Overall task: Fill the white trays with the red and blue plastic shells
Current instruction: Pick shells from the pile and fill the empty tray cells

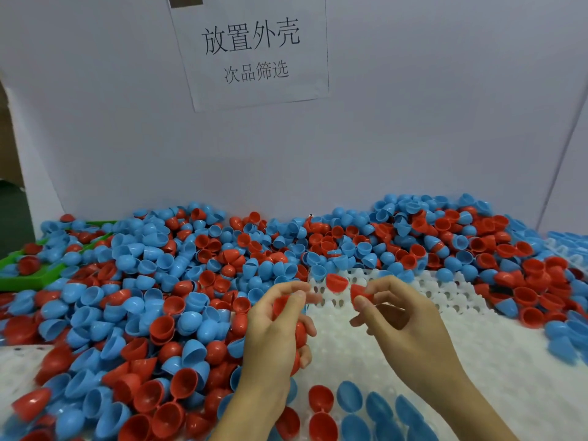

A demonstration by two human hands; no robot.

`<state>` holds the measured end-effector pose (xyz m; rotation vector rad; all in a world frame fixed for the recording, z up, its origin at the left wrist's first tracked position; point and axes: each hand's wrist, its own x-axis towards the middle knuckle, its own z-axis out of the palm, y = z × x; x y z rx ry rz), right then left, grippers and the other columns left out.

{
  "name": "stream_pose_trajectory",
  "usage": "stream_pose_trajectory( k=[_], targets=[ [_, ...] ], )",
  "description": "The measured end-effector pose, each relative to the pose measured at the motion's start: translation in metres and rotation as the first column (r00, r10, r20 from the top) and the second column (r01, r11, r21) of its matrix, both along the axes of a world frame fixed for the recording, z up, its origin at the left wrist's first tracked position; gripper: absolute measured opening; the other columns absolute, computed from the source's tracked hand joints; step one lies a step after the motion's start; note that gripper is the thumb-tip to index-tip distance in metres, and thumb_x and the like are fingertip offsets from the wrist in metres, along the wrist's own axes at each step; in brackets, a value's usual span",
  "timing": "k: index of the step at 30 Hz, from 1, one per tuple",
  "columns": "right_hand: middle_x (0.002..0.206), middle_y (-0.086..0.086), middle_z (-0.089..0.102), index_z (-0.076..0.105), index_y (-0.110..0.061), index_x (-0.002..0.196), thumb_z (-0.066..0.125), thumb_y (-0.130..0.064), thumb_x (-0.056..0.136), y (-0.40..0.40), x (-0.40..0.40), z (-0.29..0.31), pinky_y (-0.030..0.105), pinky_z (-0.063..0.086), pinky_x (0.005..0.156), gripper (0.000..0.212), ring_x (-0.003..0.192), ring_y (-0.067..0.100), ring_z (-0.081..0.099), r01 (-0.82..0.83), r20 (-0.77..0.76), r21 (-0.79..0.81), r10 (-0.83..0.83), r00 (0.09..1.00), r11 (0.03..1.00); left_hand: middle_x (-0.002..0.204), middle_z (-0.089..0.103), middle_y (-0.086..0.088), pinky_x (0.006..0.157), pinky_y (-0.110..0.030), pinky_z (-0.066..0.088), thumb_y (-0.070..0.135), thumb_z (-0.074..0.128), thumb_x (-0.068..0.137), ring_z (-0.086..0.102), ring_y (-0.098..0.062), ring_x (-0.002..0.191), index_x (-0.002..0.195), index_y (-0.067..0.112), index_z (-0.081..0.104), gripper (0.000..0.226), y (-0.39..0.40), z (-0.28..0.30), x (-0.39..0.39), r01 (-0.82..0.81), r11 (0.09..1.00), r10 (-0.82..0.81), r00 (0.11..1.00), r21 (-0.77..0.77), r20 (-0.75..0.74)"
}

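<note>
Both hands up over the white tray (413, 361), each gripping red shells.
Right hand (404, 316) pinches one red shell (359, 292) at thumb and fingertip; left hand (280, 326) is curled round several red ones (300, 334). Another red shell (337, 281) sits in the tray's far row; red and blue ones (350, 405) fill its near rows. Loose pile (143, 281) heaped left and far.

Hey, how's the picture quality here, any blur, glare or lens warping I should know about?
Head view: lighting is even and soft, no harsh shadows; the paper sign reads sharp; the wide lens bends the white wall's edges at both sides; shells at the bottom left are smeared; the left hand and right hand are slightly soft; faint sheen on red shells in the white tray, no strong glare.
</note>
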<state>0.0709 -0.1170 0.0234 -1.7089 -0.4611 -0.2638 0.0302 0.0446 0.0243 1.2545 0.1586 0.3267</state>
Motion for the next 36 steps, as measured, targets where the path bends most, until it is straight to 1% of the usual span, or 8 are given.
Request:
stream_pose_trajectory(
  k=[5,8,12,16,19,27,32,36],
  targets=[
    [0.083,-0.011,0.072,0.075,-0.030,0.080,0.074,-0.039,0.076,0.006,-0.003,-0.003,0.023,0.056,0.064,0.010,0.076,0.012,0.070,0.019,0.055,-0.027,-0.018,0.998,0.999,0.068,0.064,-0.003,0.035,-0.021,0.033,0.020,0.061,0.099,0.053,-0.011,0.056,0.090,0.034,0.077,0.024,-0.004,-0.002,-0.003,0.163,0.969,-0.157,0.986,0.187,-0.049],
    [0.087,-0.012,0.070,0.079,-0.034,0.081,0.069,-0.051,0.071,0.009,-0.006,-0.005,0.024,0.052,0.064,0.022,0.083,0.011,0.067,-0.022,0.048,-0.044,0.024,0.999,0.999,0.068,0.065,-0.001,0.035,-0.020,0.033,0.024,0.063,0.097,0.053,-0.013,0.056,0.091,0.035,0.077,0.019,-0.005,-0.002,-0.003,0.176,0.964,-0.170,0.984,0.201,-0.048],
    [0.093,-0.015,0.067,0.078,-0.043,0.085,0.058,-0.048,0.084,0.010,-0.009,-0.004,0.022,0.051,0.067,0.021,0.091,0.009,0.064,-0.113,0.029,-0.099,0.116,0.993,0.989,0.077,0.069,0.000,0.036,-0.020,0.034,0.036,0.069,0.089,0.055,-0.014,0.057,0.095,0.036,0.076,0.010,0.001,0.000,-0.003,0.165,0.968,-0.164,0.986,0.192,-0.020],
    [0.091,-0.019,0.070,0.077,-0.040,0.086,0.055,-0.041,0.090,0.011,-0.011,-0.001,0.027,0.055,0.067,0.023,0.089,0.007,0.066,-0.094,0.025,-0.101,0.097,0.995,0.990,0.075,0.067,-0.011,0.036,-0.022,0.036,0.053,0.068,0.077,0.051,-0.030,0.061,0.099,0.040,0.074,0.026,0.001,-0.005,-0.002,0.159,0.961,-0.162,0.987,0.226,-0.006],
    [0.085,-0.016,0.074,0.072,-0.035,0.085,0.071,-0.024,0.089,0.009,-0.009,-0.002,0.034,0.059,0.069,0.011,0.083,0.008,0.071,-0.018,0.042,-0.106,0.023,0.999,0.994,0.081,0.066,-0.017,0.037,-0.023,0.035,0.050,0.067,0.080,0.050,-0.031,0.062,0.098,0.040,0.074,0.022,0.001,-0.009,0.000,0.136,0.957,-0.142,0.990,0.257,0.004],
    [0.085,-0.024,0.072,0.071,-0.044,0.094,0.080,-0.014,0.081,0.007,-0.005,-0.005,0.021,0.055,0.065,0.034,0.082,0.005,0.068,0.054,0.078,-0.190,-0.040,0.996,0.980,0.059,0.059,0.000,0.036,-0.021,0.037,0.047,0.068,0.081,0.047,-0.007,0.041,0.091,0.043,0.074,0.012,0.001,-0.008,-0.001,0.212,0.911,-0.219,0.976,0.352,-0.022],
    [0.081,-0.017,0.075,0.070,-0.041,0.089,0.075,-0.003,0.083,0.002,-0.007,0.004,0.017,0.058,0.069,0.039,0.076,0.008,0.073,0.020,0.063,-0.165,-0.010,0.998,0.986,0.066,0.065,-0.004,0.038,-0.021,0.038,0.043,0.067,0.086,0.052,-0.014,0.050,0.095,0.040,0.074,0.012,-0.002,-0.008,-0.001,0.183,0.924,-0.191,0.982,0.337,-0.010],
    [0.080,-0.023,0.072,0.067,-0.040,0.085,0.073,-0.008,0.086,-0.018,-0.006,0.022,0.015,0.056,0.070,0.033,0.073,0.005,0.070,0.040,0.024,-0.295,-0.035,0.999,0.955,0.084,0.073,-0.004,0.036,-0.023,0.037,0.026,0.067,0.094,0.052,-0.021,0.060,0.091,0.035,0.076,0.013,0.000,-0.008,0.000,0.120,0.954,-0.119,0.993,0.273,-0.020]
  ],
)
